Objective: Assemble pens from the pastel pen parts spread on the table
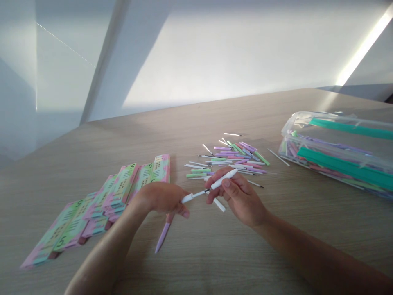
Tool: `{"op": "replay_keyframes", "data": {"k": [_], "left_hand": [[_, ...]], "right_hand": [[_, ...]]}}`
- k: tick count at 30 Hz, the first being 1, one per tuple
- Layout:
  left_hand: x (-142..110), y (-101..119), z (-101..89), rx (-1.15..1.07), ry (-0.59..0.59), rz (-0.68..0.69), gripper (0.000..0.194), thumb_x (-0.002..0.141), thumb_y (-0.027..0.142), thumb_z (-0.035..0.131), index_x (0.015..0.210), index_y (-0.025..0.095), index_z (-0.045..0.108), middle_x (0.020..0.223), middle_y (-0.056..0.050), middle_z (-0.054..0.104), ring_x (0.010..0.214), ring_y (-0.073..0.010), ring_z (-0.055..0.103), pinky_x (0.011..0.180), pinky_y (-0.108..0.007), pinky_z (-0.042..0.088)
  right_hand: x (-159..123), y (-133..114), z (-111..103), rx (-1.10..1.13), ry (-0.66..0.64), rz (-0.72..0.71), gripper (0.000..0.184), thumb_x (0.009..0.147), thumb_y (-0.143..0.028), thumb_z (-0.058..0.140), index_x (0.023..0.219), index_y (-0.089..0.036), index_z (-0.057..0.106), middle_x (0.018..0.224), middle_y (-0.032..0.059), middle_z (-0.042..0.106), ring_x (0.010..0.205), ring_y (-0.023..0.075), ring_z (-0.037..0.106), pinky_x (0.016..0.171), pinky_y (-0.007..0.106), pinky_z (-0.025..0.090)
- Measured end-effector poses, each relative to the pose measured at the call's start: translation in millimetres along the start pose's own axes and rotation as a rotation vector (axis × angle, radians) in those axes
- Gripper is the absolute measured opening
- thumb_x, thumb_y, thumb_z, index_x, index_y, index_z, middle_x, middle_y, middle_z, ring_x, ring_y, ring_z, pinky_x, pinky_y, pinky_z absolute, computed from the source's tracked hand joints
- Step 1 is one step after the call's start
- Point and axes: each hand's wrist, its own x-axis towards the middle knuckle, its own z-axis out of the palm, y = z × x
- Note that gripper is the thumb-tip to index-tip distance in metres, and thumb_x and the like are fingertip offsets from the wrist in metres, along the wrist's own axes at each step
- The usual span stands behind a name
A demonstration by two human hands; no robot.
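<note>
Between the thumb and fingers of my left hand [164,197] is a white pen grip [188,198], its thin refill [200,193] sticking out to the right. My right hand [244,200] pinches a white pen barrel [224,178], tilted up to the right. The refill's dark tip is at the lower end of the barrel; whether it has entered I cannot tell. A purple pen part [162,238] extends below my left hand, and I cannot see whether the fingers hold it. Behind my right hand lies a loose white piece [220,205].
A pile of pastel pen parts and refills [233,155] lies beyond my hands. To the left are several stacked green and pink boxes [119,188] marked 5. A clear plastic bag [344,153] with teal strips, full of pen parts, lies right. A white wall [230,57] stands behind the table.
</note>
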Motion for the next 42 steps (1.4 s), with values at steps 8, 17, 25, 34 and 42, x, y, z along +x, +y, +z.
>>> {"op": "replay_keyframes", "data": {"k": [8, 17, 25, 34, 42], "left_hand": [[-1.8, 1.6, -1.3, -0.011, 0.004, 0.012, 0.012, 0.081, 0.028, 0.054, 0.087, 0.020, 0.060, 0.059, 0.001, 0.069, 0.070, -0.0176, 0.066, 0.059, -0.020, 0.043], [-2.1, -0.2, -0.2, -0.009, 0.013, -0.008, 0.011, 0.080, 0.029, 0.054, 0.084, 0.021, 0.059, 0.060, 0.001, 0.069, 0.068, -0.0165, 0.065, 0.057, -0.020, 0.041], [-4.0, 1.1, -0.4, -0.025, 0.012, 0.021, 0.009, 0.079, 0.026, 0.053, 0.081, 0.020, 0.059, 0.060, 0.001, 0.069, 0.068, -0.0160, 0.065, 0.058, -0.020, 0.042], [-2.9, 0.6, 0.7, -0.013, 0.021, 0.019, 0.014, 0.080, 0.030, 0.055, 0.089, 0.020, 0.060, 0.056, 0.001, 0.068, 0.067, -0.0178, 0.065, 0.056, -0.020, 0.042], [-1.6, 3.6, 1.5, 0.018, 0.029, 0.009, 0.015, 0.077, 0.029, 0.058, 0.091, 0.022, 0.061, 0.059, 0.003, 0.069, 0.068, -0.0174, 0.065, 0.061, -0.020, 0.043]], "right_hand": [[0.6, 1.6, -2.4, 0.035, 0.029, -0.008, 0.017, 0.087, -0.035, 0.052, 0.093, -0.020, 0.059, 0.091, 0.0030, 0.057, 0.069, 0.0139, 0.061, 0.064, 0.031, 0.050], [4.7, -5.1, -2.0, 0.144, 0.099, 0.046, 0.021, 0.084, -0.039, 0.054, 0.090, -0.020, 0.059, 0.085, 0.0031, 0.058, 0.059, 0.0113, 0.054, 0.056, 0.027, 0.045], [11.2, -8.5, -13.4, 0.039, 0.145, -0.030, 0.016, 0.083, -0.025, 0.043, 0.074, -0.018, 0.054, 0.073, 0.0019, 0.052, 0.065, 0.0148, 0.053, 0.062, 0.030, 0.043], [0.5, -20.9, -16.7, -0.728, -0.098, -0.012, 0.019, 0.081, -0.025, 0.056, 0.100, -0.022, 0.053, 0.070, -0.0030, 0.046, 0.062, 0.0114, 0.042, 0.057, 0.024, 0.035], [0.2, -20.2, -8.7, -0.999, -0.177, -0.137, 0.004, 0.085, -0.022, 0.052, 0.089, -0.021, 0.054, 0.075, -0.0007, 0.055, 0.067, 0.0126, 0.049, 0.063, 0.025, 0.036]]}}
